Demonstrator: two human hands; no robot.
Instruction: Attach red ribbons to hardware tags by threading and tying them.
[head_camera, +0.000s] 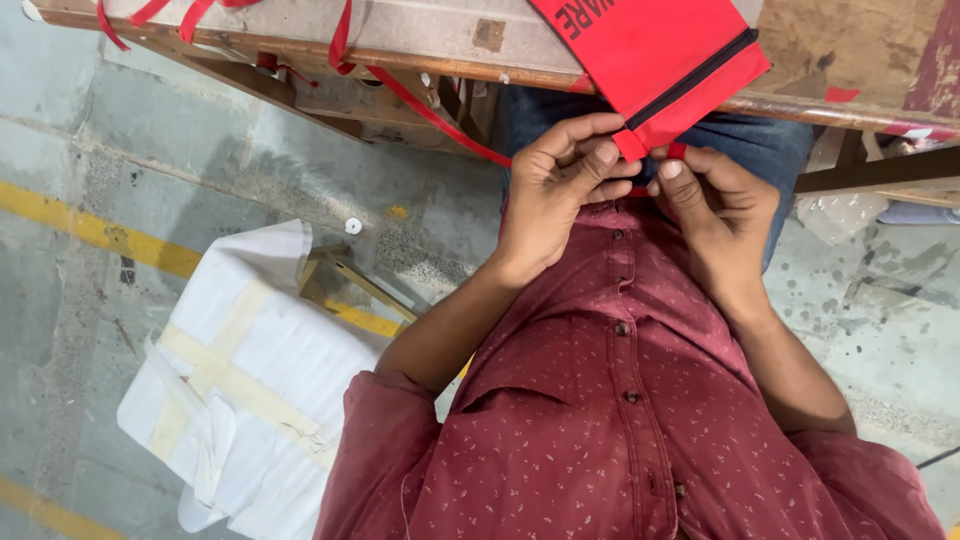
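Head view, looking down over a seated person in a maroon shirt (620, 420). A red fabric pouch (650, 50) with a black zipper (690, 72) hangs over the edge of a worn wooden table (850, 50), its lower corner between both hands. The left hand (555, 185) pinches that corner, thumb pressed against curled fingers; the right hand (715, 200) pinches a small red piece just beside it, possibly the zipper's tape end, though the view is too tight to be sure. Loose red strips (420, 100) trail from the table edge. A white wrapped bundle (250, 380) sits on the floor. Risk: if either pinch slackens, the pouch could slide off the table edge, since most of its grip lies in the fingertips.
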